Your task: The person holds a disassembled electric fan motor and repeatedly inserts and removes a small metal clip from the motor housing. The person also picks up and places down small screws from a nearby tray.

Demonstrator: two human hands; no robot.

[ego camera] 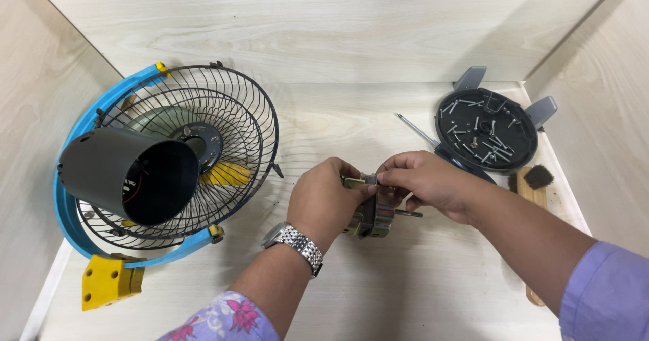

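A small metal fan motor with protruding shaft (pixel 376 212) is gripped between both hands, left hand (pixel 324 199) and right hand (pixel 426 182), mid-dismantling; the black wire fan guard (pixel 203 145) lies at nine o'clock.

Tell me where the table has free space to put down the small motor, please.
Bare wood lies near the front edge, between the yellow bracket and the hands holding the motor, and at the back between the fan cage and the screwdriver. The right side is crowded: screw-filled dark cover, brush.
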